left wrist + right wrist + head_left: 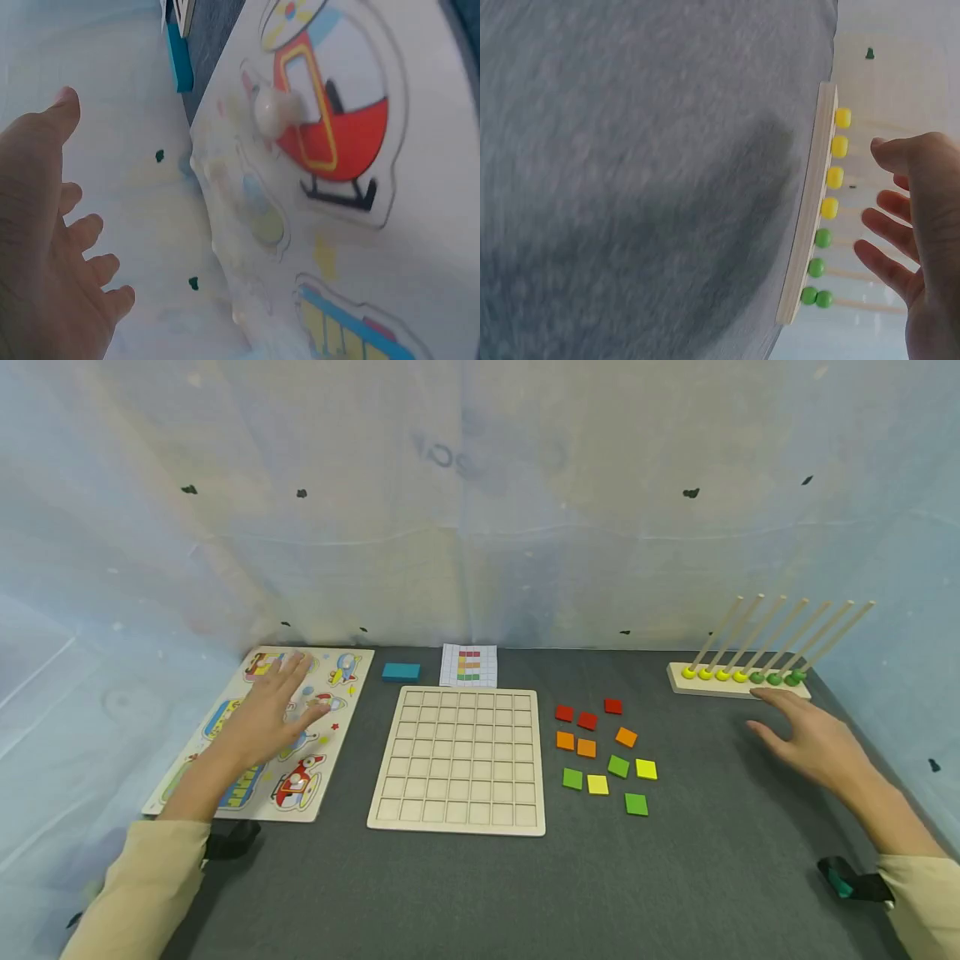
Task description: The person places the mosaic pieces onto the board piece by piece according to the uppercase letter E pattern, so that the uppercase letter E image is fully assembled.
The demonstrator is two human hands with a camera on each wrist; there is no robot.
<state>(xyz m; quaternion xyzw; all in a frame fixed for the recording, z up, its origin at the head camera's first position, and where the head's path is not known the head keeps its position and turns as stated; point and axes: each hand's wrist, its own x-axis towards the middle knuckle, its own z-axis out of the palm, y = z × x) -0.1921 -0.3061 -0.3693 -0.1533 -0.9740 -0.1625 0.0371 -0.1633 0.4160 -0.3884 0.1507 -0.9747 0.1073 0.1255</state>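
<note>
Currently watching from my remote station, left to right along the dark counter (pixel 480 893). Far left: picture puzzle board (pixel 327 747), with the left hand (pixel 258 722) above it. Its fingers (pixel 84 234) are extended and relaxed. From the left wrist I see the red helicopter piece (pixel 322 139) with its white knob.

Next, a blue block (pixel 401 672), then a paper card (pixel 447 670) bearing a coloured E, just behind a wooden grid board (pixel 453 768). To the right of the grid I count square tiles (pixel 587 721): three red, three orange, three green, two yellow, loosely scattered.

Far right: bead rack (pixel 712 683), seven slanting pegs, yellow and green beads low on them. The right hand (pixel 817 739) reaches beside its base, fingers (pixel 885 262) parted and loosely bent; whether they touch, I cannot tell.
</note>
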